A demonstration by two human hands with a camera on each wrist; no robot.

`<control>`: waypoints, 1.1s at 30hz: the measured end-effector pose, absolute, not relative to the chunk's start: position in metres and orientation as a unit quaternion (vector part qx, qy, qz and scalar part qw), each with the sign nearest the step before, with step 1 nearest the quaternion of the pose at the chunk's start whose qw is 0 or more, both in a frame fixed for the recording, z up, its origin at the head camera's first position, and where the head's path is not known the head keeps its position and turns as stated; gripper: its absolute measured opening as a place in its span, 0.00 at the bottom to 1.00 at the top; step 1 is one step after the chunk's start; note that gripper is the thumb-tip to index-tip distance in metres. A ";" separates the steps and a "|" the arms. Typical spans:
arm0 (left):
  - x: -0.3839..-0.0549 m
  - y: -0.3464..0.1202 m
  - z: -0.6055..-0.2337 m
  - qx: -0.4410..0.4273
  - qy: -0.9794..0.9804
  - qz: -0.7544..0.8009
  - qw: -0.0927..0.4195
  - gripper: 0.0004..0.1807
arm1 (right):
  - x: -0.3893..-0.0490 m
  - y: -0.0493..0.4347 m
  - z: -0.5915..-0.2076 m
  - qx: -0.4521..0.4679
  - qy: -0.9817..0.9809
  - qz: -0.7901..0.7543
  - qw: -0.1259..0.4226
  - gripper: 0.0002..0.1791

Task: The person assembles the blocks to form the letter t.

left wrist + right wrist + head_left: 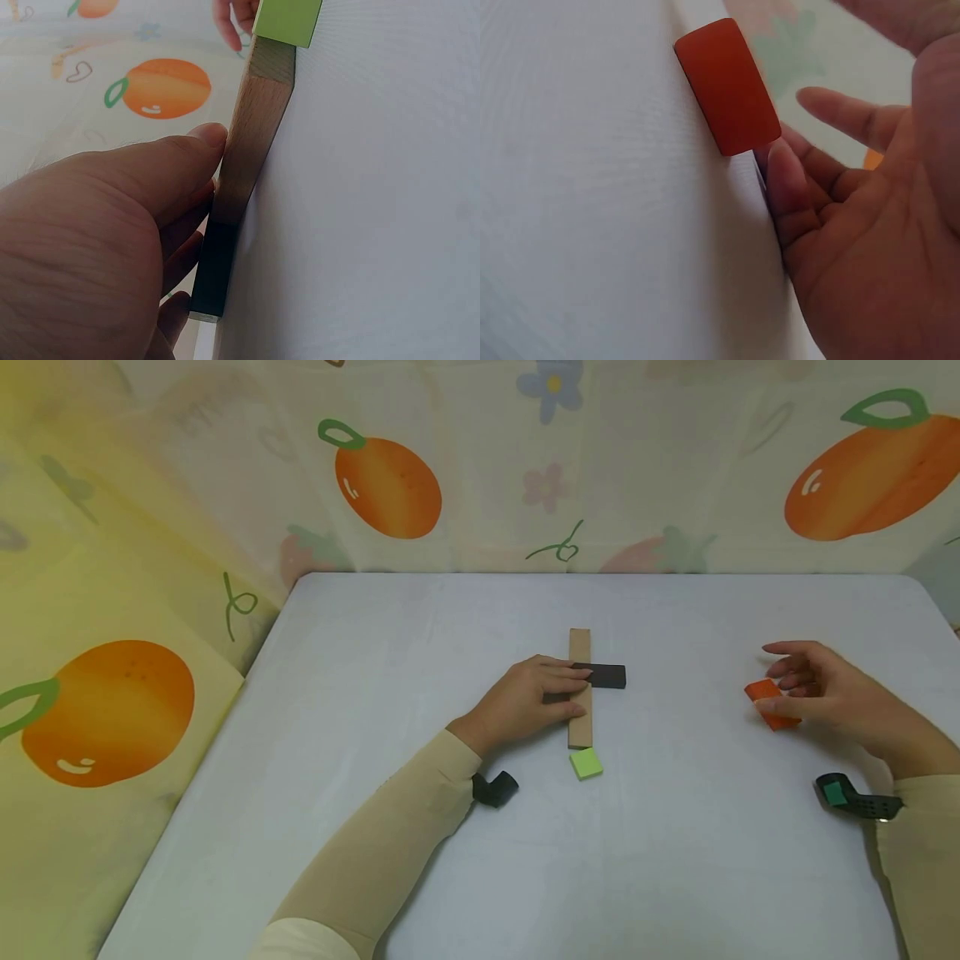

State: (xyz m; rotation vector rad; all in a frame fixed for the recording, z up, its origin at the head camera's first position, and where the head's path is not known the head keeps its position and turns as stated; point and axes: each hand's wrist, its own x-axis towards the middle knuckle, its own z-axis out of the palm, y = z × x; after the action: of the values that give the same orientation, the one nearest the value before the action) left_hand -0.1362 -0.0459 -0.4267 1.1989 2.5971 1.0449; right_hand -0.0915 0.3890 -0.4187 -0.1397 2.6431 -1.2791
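My left hand (528, 697) rests over a cross of flat blocks, with its fairly straight fingers lying across a long tan wooden strip (580, 731). A black block (609, 677) sticks out to the strip's right; a second black part (214, 270) shows under the fingers in the left wrist view. The thumb lies along the wood. A small light green block (587, 763) sits at the strip's near end. On the right, my right hand (832, 697) hovers around an orange block (780, 723), its thumb overlapping it in the head view, fingers loosely bent and spread.
The white table (675, 843) carries the blocks, and its far edge meets a fruit-print cloth (487, 468). A dark wrist mount (495, 789) sits at the left sleeve, and a dark strap with a green patch (858, 800) at the right.
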 end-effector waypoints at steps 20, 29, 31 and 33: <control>-0.137 -0.046 -0.426 0.395 0.852 0.341 0.051 0.23 | -0.090 0.387 -0.415 -0.086 0.928 -0.354 0.081 0.28; -0.136 -0.045 -0.425 0.393 0.851 0.345 0.049 0.22 | -0.090 0.381 -0.415 -0.106 0.928 -0.352 0.055 0.23; -0.135 -0.046 -0.425 0.392 0.852 0.345 0.049 0.23 | -0.090 0.379 -0.414 -0.107 0.928 -0.352 0.054 0.23; -0.135 -0.046 -0.425 0.392 0.852 0.345 0.049 0.22 | -0.090 0.377 -0.413 -0.108 0.929 -0.349 0.052 0.22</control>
State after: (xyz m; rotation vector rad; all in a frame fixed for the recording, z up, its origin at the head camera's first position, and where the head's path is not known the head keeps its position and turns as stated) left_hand -0.1353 -0.0456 -0.4246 1.1949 2.5947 1.0501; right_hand -0.0900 0.3767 -0.4129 -0.3299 2.8261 -1.0616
